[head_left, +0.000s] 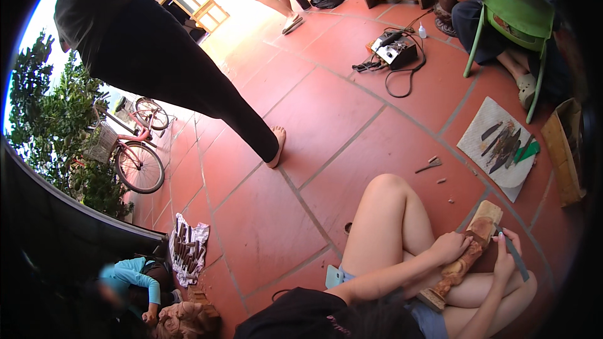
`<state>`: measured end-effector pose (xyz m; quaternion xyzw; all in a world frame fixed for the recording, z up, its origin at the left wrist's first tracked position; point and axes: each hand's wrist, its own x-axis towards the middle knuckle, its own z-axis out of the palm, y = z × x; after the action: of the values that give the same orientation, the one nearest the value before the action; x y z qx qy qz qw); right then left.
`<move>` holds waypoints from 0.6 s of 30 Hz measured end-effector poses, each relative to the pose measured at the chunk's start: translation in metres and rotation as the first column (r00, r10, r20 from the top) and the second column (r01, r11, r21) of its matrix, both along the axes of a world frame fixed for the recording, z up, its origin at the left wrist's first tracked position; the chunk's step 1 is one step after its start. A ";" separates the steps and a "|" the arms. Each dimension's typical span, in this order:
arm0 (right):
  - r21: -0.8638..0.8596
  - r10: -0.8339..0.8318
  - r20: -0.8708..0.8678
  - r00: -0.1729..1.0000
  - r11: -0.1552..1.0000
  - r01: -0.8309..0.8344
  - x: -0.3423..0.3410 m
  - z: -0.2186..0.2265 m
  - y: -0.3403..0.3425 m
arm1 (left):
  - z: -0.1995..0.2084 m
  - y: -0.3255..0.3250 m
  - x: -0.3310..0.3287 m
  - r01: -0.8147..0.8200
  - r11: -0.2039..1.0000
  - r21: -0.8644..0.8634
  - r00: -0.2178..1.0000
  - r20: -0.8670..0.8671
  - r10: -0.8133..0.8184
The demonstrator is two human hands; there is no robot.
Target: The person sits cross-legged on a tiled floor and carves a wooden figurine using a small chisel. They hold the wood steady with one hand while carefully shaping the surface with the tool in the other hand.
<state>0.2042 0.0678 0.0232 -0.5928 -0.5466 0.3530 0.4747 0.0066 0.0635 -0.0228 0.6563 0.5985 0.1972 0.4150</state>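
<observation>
The left hand (450,247) is clasped on the carving (457,270), which lies slantwise over the bare legs (470,290). To its right, the right hand (505,253) pinches a flat grey tool (517,260) beside the carving's upper end; should the round wood roll or the left grip slacken, the tool could skid into fingers or thigh.

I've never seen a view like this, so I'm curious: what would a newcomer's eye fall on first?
Probably the carved wooden piece at lower right, gripped by the left hand while the right hand holds a flat grey tool beside it. Next, perhaps, the dark trousers slanting across the upper left, and the pink bicycle by the greenery at left.
</observation>
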 end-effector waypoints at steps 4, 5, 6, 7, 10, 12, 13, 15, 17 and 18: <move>0.002 0.000 0.001 1.000 1.000 0.000 0.001 0.002 -0.001 | 0.005 0.003 -0.004 0.092 0.996 0.006 0.995 -0.043 -0.092; 0.002 0.000 0.003 1.000 1.000 0.000 0.001 0.001 -0.001 | 0.008 0.003 -0.006 0.110 0.994 0.011 0.992 -0.058 -0.109; 0.002 0.000 0.005 1.000 1.000 0.000 0.001 0.000 -0.001 | 0.010 0.004 -0.007 0.127 0.992 0.016 0.989 -0.073 -0.126; 0.003 0.001 0.006 1.000 1.000 -0.001 0.001 0.000 -0.001 | 0.012 0.005 -0.007 0.138 0.990 0.035 0.986 -0.101 -0.134; 0.015 0.002 0.027 1.000 1.000 -0.003 0.001 0.002 -0.002 | 0.018 0.005 -0.007 0.172 0.979 0.105 0.971 -0.187 -0.151; 0.005 0.000 0.014 1.000 1.000 -0.001 0.002 0.001 -0.002 | 0.018 0.005 -0.007 0.194 0.965 0.174 0.959 -0.243 -0.149; 0.001 -0.001 0.009 1.000 1.000 0.001 0.003 0.000 -0.002 | 0.017 0.005 -0.006 0.216 0.956 0.197 0.945 -0.288 -0.154; 0.003 -0.006 0.009 1.000 1.000 0.006 0.002 0.000 -0.003 | 0.014 0.005 -0.004 0.257 0.936 0.239 0.914 -0.375 -0.155; 0.012 -0.005 0.030 1.000 1.000 0.005 0.002 -0.001 -0.003 | 0.013 0.001 0.002 0.280 0.913 0.295 0.892 -0.432 -0.134; 0.019 -0.003 0.050 0.999 1.000 0.002 0.003 -0.002 -0.003 | 0.014 0.000 0.003 0.293 0.900 0.322 0.880 -0.460 -0.122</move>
<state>0.2073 0.0650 0.0214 -0.5975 -0.5611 0.3322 0.4667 0.0101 0.0630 -0.0087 0.8129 0.5492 0.1145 0.1563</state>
